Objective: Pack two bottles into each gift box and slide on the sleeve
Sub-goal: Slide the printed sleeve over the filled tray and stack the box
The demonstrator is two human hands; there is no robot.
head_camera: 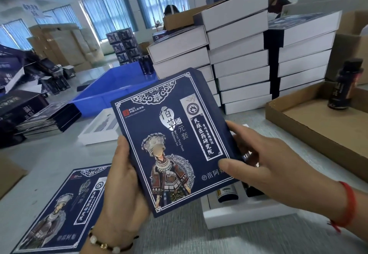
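Sleeve [171, 138] held tilted above table's near edge; I see left hand [123, 176] gripping its left side, right hand [264, 160] pinching its right edge. Gift box [245, 212] beneath, two bottles [227, 194] inside.

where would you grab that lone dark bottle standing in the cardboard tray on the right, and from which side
Probably round the straight body, just under the cap, of the dark bottle. It stands upright in the shallow cardboard tray, so the low walls leave its sides open. I would come from the near side with the right hand, since the stacked white boxes stand close behind it.
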